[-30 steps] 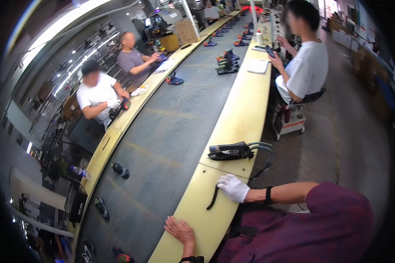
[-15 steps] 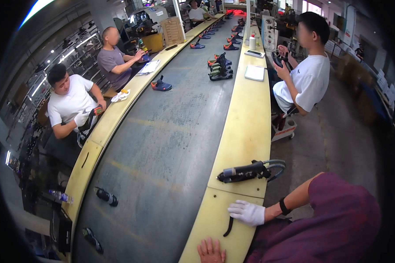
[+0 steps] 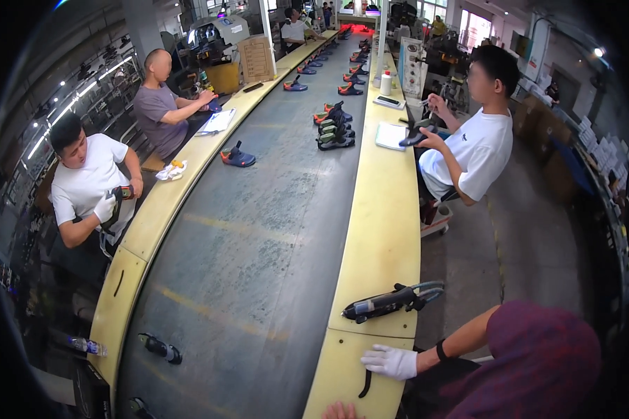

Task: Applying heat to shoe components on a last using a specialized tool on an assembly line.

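Note:
My right hand (image 3: 390,362), in a white glove, lies open on the pale yellow bench top (image 3: 360,340), fingers stretched out flat. Just below its palm sits a thin, curved black strip (image 3: 365,384); whether the glove touches the strip's upper end I cannot tell. At the lower edge, only the bare fingers of my left hand (image 3: 341,411) show, spread on the bench with nothing visible in them. A black cylindrical hand tool (image 3: 381,305) with a hose rests on the bench beyond my right hand.
A grey conveyor belt (image 3: 251,265) runs along the bench, carrying a dark shoe (image 3: 161,348) nearby, a blue-orange shoe (image 3: 238,156) and several farther off. A seated person (image 3: 475,150) at right holds a shoe; a person (image 3: 94,181) across the belt holds another.
The whole view has shifted, so things sit lower in it and less of my left hand shows. Both my hands stay on the bench. The person at right has lowered the shoe.

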Action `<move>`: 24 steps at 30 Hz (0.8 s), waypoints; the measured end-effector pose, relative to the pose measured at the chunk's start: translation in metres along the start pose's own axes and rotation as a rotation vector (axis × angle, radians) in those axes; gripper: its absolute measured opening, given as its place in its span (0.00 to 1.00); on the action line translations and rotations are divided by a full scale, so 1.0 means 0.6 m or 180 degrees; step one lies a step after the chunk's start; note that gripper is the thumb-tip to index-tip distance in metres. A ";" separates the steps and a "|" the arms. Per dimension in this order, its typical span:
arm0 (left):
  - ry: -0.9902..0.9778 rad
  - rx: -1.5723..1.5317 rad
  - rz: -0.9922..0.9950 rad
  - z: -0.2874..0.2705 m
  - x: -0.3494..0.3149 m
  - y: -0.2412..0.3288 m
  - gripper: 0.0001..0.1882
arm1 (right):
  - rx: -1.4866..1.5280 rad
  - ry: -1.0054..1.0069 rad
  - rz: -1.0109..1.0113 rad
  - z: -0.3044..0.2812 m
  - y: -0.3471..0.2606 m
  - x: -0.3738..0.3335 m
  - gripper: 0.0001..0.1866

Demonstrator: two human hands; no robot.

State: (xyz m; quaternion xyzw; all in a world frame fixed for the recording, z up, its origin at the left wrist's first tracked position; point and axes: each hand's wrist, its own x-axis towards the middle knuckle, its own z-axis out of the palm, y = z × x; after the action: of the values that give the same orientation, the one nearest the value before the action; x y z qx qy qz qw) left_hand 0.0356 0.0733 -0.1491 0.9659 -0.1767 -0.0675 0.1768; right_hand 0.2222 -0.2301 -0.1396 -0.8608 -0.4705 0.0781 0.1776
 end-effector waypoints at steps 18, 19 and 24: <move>0.0389 0.0410 0.0152 -0.038 0.003 0.060 0.36 | -0.0222 0.1218 -0.0227 0.005 -0.022 -0.042 0.15; 0.0390 0.0450 0.0234 -0.037 0.002 0.063 0.36 | -0.0255 0.1285 -0.0174 0.009 -0.023 -0.044 0.15; 0.0474 0.0365 0.0144 -0.028 -0.011 0.074 0.34 | -0.0300 0.1209 -0.0107 0.026 -0.028 -0.049 0.15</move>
State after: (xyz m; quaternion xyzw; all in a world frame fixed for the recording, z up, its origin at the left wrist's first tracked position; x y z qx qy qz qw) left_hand 0.0185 0.0425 -0.1168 0.9725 -0.1884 0.0187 0.1353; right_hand 0.1881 -0.2430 -0.1488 -0.8595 -0.4459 -0.1108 0.2241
